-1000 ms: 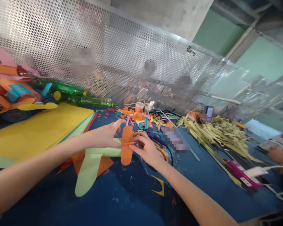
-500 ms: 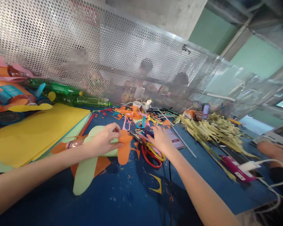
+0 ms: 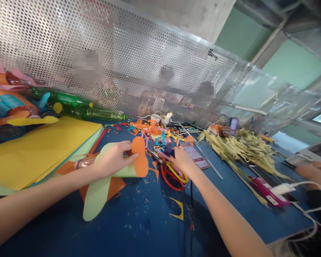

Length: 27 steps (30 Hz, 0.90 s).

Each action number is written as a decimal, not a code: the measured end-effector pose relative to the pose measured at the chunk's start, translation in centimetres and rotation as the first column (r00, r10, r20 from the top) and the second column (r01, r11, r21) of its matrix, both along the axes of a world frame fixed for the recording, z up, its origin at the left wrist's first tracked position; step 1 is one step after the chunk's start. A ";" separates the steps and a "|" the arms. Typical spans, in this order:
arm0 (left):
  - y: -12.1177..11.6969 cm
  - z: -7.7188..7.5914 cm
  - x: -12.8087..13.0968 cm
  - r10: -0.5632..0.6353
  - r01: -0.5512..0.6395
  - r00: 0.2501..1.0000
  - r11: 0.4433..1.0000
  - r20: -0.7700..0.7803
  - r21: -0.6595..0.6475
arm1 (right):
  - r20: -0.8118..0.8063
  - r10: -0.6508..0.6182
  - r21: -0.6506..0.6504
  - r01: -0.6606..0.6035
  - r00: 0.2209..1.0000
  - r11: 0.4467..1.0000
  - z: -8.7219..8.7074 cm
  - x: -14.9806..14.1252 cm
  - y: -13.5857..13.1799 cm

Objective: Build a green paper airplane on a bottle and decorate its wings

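Note:
My left hand [image 3: 118,156] pinches an orange paper piece [image 3: 139,157] with rounded ends, between thumb and fingers. Beneath and beside that hand lies a plastic bottle [image 3: 87,162] with a long pale green paper shape [image 3: 97,201] across it and orange paper pieces [image 3: 116,188] at its sides. My right hand [image 3: 182,157] is curled over a dark blue object [image 3: 170,151] with a pale pinkish stick at its edge; the fingers mostly hide what they grip. Just below that hand, scissors with red handles [image 3: 172,180] and yellow handles [image 3: 180,175] lie together.
A phone [image 3: 199,156] lies right of my right hand, near dried leaf strips [image 3: 240,144] and a magenta power bank [image 3: 270,192]. Paper scraps [image 3: 149,126] cover the back. Yellow sheets [image 3: 42,153] lie left. A black cable [image 3: 192,203] runs forward. Another person's hand [image 3: 307,171] is far right.
My left hand has raised the orange paper piece slightly and tilted it. My right hand's fingers have curled in more over the dark blue object, showing more of the phone.

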State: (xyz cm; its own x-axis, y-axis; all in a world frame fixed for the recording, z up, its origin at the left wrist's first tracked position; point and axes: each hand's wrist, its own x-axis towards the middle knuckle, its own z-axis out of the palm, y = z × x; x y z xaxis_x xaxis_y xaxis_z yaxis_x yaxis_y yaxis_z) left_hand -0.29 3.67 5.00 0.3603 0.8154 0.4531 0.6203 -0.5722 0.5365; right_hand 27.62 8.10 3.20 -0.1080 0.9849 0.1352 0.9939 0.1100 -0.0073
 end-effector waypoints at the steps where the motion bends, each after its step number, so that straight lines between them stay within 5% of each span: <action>1: 0.1 0.0 0.0 0.024 -0.023 1.000 0.999 0.014 -0.027 | -0.014 0.008 0.013 -0.007 1.000 1.000 0.0 0.0 0.1; 7: 0.8 0.3 -0.4 0.149 -0.130 0.982 0.979 0.119 -0.154 | -0.157 0.053 0.199 -0.021 0.986 0.980 2.8 -0.8 -0.9; 9: 0.9 0.3 -0.5 0.150 -0.117 0.973 0.975 0.174 -0.189 | -0.421 0.186 0.267 -0.075 0.888 0.961 4.5 -1.0 -2.0; 11: 1.0 0.3 -0.6 0.131 -0.085 0.968 0.973 0.216 -0.213 | -0.640 0.263 0.096 -0.265 0.722 0.959 6.0 -1.0 -3.2; 13: 1.1 0.1 -0.7 0.124 -0.068 0.964 0.970 0.236 -0.232 | -0.732 0.190 -0.106 -0.385 0.654 0.917 7.0 -1.1 -4.5; 17: 1.1 -0.2 -0.6 0.149 -0.084 0.956 0.964 0.252 -0.251 | -0.692 0.199 -0.238 -0.480 0.694 0.845 7.6 -1.9 -6.0; 27: 0.9 -0.3 -0.5 0.138 -0.078 0.959 0.968 0.248 -0.237 | -0.715 0.057 -0.342 -0.419 0.697 0.841 7.2 -2.4 -6.7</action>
State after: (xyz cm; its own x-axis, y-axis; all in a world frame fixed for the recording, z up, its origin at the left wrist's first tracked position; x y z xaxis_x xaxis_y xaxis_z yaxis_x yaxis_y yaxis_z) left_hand -0.81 4.61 4.66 0.1583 0.9336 0.3213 0.4933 -0.3567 0.7934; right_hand 25.24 1.39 10.37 -0.4095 0.8950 -0.1768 0.6419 0.1450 -0.7530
